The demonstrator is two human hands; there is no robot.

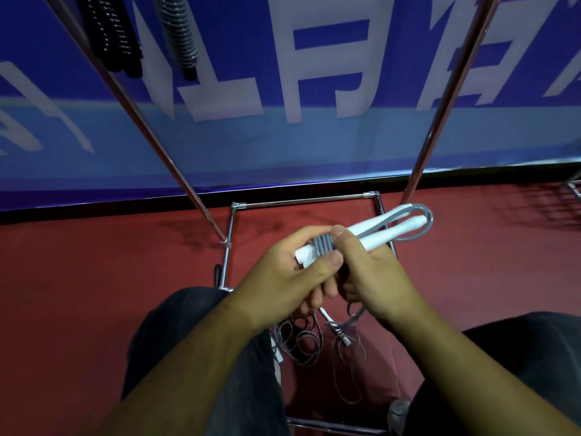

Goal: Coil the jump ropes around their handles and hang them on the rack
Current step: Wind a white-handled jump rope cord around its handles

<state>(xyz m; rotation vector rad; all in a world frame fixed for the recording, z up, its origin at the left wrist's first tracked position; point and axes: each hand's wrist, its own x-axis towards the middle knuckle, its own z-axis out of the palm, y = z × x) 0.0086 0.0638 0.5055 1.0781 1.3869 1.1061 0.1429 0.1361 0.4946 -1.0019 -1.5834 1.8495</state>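
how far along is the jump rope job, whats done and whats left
Done: a black coiled rope and a grey coiled rope hang at top left. In hand: the left hand and right hand grip the white handles with a few turns of grey rope wound on; its tail hangs below. Left: finish this coil, hang it, then the loose ropes tangled on the floor.
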